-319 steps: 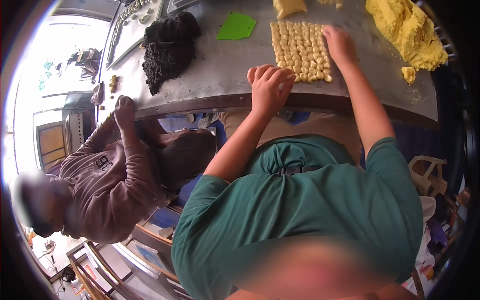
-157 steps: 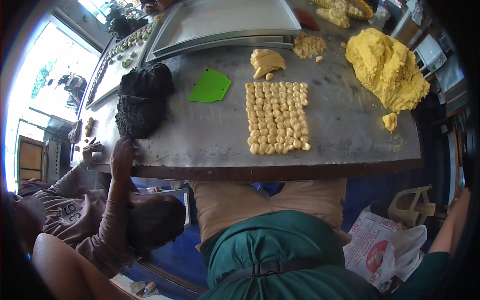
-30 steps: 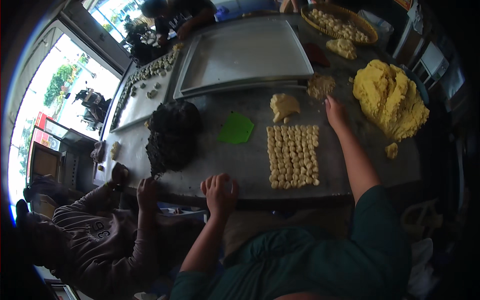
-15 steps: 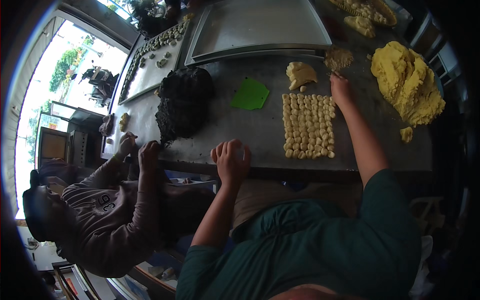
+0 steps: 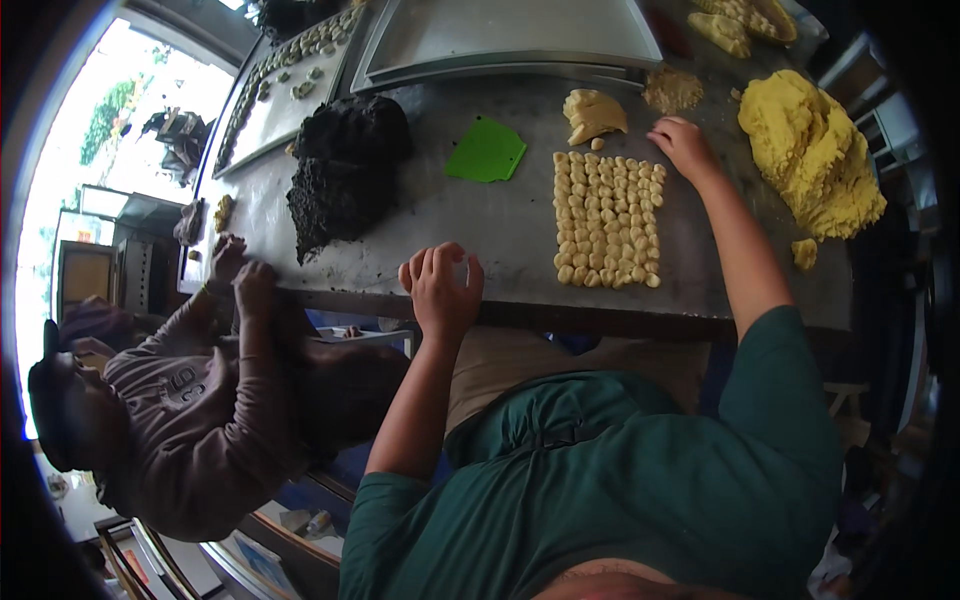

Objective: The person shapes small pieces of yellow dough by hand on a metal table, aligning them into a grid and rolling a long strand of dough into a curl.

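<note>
My left hand [image 5: 440, 285] hangs at the table's front edge, left of the dough grid, fingers loosely bent and apart, holding nothing visible. My right hand [image 5: 680, 145] is above the top right corner of the rows of small pale dough balls [image 5: 605, 225], its fingers curled together; what they hold, if anything, is hidden. Beside its fingertips lie a smooth cream dough lump [image 5: 592, 115] and a crumbly beige pile [image 5: 672, 92]. A green plastic scraper [image 5: 485, 150] sits between that lump and a large black dough mass [image 5: 345, 180]. A big yellow dough mass [image 5: 805, 150] is at right.
Stacked metal trays [image 5: 505, 40] stand at the table's back, a board of small pieces [image 5: 265, 100] at back left, a round basket [image 5: 770, 20] at back right. A co-worker [image 5: 190, 420] in a grey-brown top works at the left front edge of the steel table [image 5: 500, 290].
From a second ago, my right hand has shifted slightly leftward from the crumbly pile toward the cream lump. My left hand stays near the edge. Five seconds ago both hands were away from the table.
</note>
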